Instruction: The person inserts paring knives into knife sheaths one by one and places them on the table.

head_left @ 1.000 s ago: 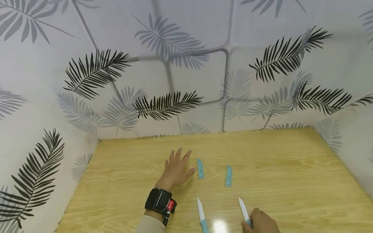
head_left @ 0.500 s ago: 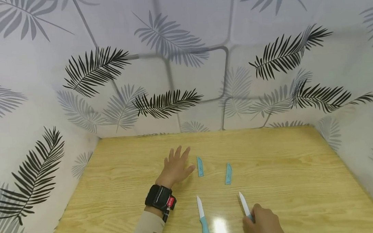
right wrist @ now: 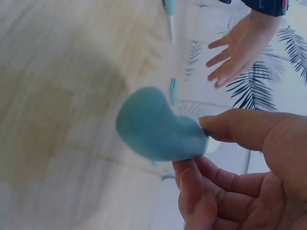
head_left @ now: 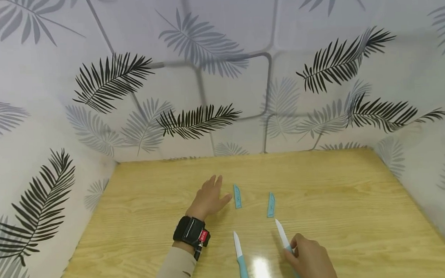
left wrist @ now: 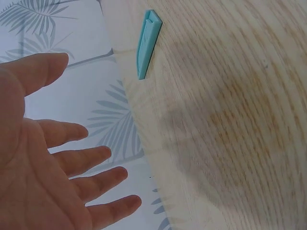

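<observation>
My right hand [head_left: 310, 256] pinches the light-blue handle of a paring knife [head_left: 283, 234], its white blade pointing away from me. Close up in the right wrist view, the thumb and fingers hold the rounded handle [right wrist: 151, 125], which hides the blade. My left hand [head_left: 209, 200] has its fingers extended and holds nothing. Just right of its thumb lies a light-blue blade sheath [head_left: 237, 196], seen also as a sheath [left wrist: 149, 44] in the left wrist view. A second sheath [head_left: 270, 205] lies farther right, beyond the held knife's tip.
Another paring knife [head_left: 240, 259] with a light-blue handle lies on the wood-grain table [head_left: 357, 216] between the hands, blade pointing away. A leaf-patterned cloth [head_left: 235, 89] stands behind the table and along both sides. A black strap with a device [head_left: 190, 231] is on the left wrist.
My right hand has moved forward and slightly left with the knife, bringing its tip near the right sheath. The left hand's fingers have drawn closer together. The view has shifted slightly.
</observation>
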`<act>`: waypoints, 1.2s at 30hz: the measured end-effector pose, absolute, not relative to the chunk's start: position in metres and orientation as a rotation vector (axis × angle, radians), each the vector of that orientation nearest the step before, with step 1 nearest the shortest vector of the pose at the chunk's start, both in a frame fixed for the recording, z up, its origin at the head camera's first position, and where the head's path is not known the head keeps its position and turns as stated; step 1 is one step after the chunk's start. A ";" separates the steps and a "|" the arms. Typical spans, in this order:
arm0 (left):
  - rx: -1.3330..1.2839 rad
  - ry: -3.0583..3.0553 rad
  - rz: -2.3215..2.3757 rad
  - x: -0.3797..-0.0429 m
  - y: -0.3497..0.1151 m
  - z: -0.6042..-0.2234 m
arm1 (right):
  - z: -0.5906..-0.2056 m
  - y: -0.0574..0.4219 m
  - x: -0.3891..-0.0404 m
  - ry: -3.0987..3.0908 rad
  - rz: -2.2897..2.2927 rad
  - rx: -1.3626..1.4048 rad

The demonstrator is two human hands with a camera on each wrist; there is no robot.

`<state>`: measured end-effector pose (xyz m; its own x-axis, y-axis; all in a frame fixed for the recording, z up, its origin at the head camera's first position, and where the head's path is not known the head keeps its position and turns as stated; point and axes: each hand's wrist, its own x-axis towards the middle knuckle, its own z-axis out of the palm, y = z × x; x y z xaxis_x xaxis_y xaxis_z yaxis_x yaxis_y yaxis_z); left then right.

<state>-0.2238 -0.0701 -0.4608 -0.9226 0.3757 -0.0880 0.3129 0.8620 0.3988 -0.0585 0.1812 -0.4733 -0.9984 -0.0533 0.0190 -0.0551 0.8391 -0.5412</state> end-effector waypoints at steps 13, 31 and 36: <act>0.591 2.819 0.599 -0.228 -0.061 -0.464 | -0.442 0.157 -0.075 -2.851 0.802 0.191; 0.630 2.964 0.422 -0.229 -0.048 -0.478 | -0.409 0.151 -0.104 -2.404 0.728 0.284; 0.830 3.040 0.320 -0.234 -0.050 -0.477 | -0.406 0.150 -0.103 -2.401 0.777 0.279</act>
<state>-0.2344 -0.0503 -0.4767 -0.8623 0.5005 0.0778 0.5057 0.8421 0.1873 -0.1031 0.1498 -0.4064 -0.8020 -0.0160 0.5972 -0.3627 0.8074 -0.4654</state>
